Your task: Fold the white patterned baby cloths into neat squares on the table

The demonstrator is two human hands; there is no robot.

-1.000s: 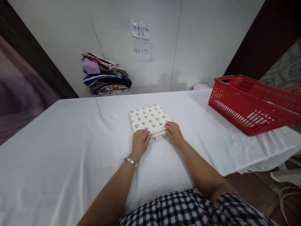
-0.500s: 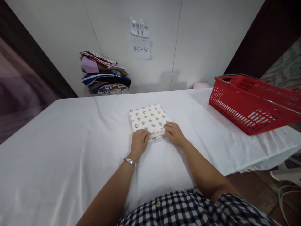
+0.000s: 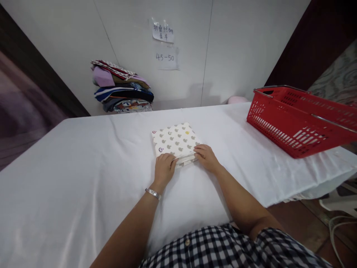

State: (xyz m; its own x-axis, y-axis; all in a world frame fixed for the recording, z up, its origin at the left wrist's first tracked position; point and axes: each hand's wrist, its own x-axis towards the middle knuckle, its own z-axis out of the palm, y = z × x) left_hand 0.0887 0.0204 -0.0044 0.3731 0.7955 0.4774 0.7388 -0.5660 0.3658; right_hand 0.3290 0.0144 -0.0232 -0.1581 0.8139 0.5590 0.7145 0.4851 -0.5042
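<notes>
A folded cloth, white with grey mouse-head shapes and a few coloured ones, lies flat in several layers on the white-covered table. My left hand grips its near left corner, fingers on top and thumb at the front edge. At the near right corner my right hand pinches the layers in the same way. Between the hands the stacked edges of the folds show. The cloth's undersides at both corners are hidden by my fingers.
A red plastic basket with metal handles stands at the table's right side. Beyond the far edge, a pile of folded fabrics rests against the wall. Two paper signs hang above, and a pink rounded thing peeks over the edge.
My view has shifted very slightly. Both hands keep their places on the near corners of the folded cloth, and the cloth looks the same.
</notes>
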